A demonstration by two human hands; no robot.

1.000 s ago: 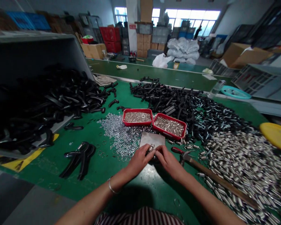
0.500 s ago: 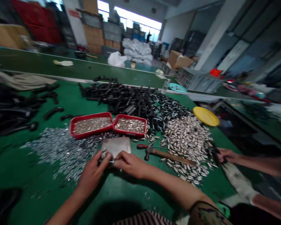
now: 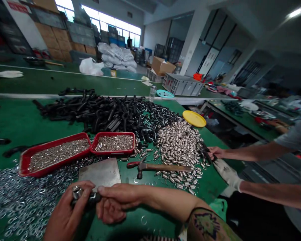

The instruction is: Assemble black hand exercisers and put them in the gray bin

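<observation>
Here, low over the green bench, the left hand was closed round a black part, and the part lay between the two hands, just on the near side of a flat metal plate. Its long axis ran sideways, close to level across the view, one end poking out toward the right hand, the other lost behind the left thumb. And there, up between left thumb and forefinger, a silver coil showed at the black part's left, its visible end tipped upward. The right thumb met the exposed black end, the other fingers curled in narrow below; whether they truly gripped it, one could not tell. Off to the right, a hammer lay lengthwise, head left, wooden handle running right to the heap of springs. Beyond the plate, two red trays of small metal pieces sat end to end, while at far right a co-worker's gloved hand and bare hand were at other black pieces.
</observation>
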